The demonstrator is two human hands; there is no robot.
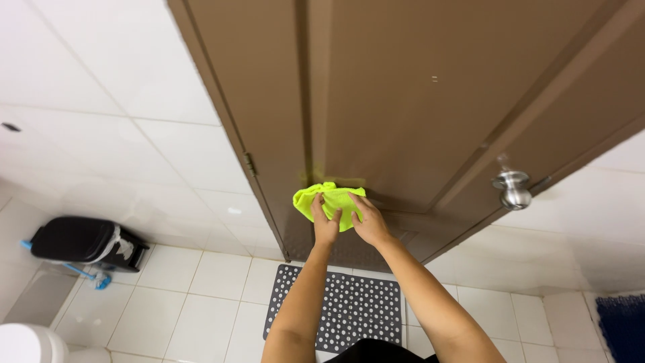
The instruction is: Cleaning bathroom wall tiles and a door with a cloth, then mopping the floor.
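Observation:
A bright yellow-green cloth (pixel 332 195) is pressed against the lower part of a brown door (pixel 403 101). My left hand (pixel 325 222) grips the cloth's lower left edge. My right hand (pixel 366 218) lies flat on its right side, fingers spread over the fabric. Both forearms reach up from the bottom of the view. A silver round door knob (pixel 513 189) sticks out to the right of the cloth, well apart from my hands.
A dark perforated rubber mat (pixel 349 302) lies on the white tiled floor below the door. A black lidded bin (pixel 84 240) stands at the left wall. A white toilet edge (pixel 27 343) shows bottom left, a blue mat (pixel 625 323) bottom right.

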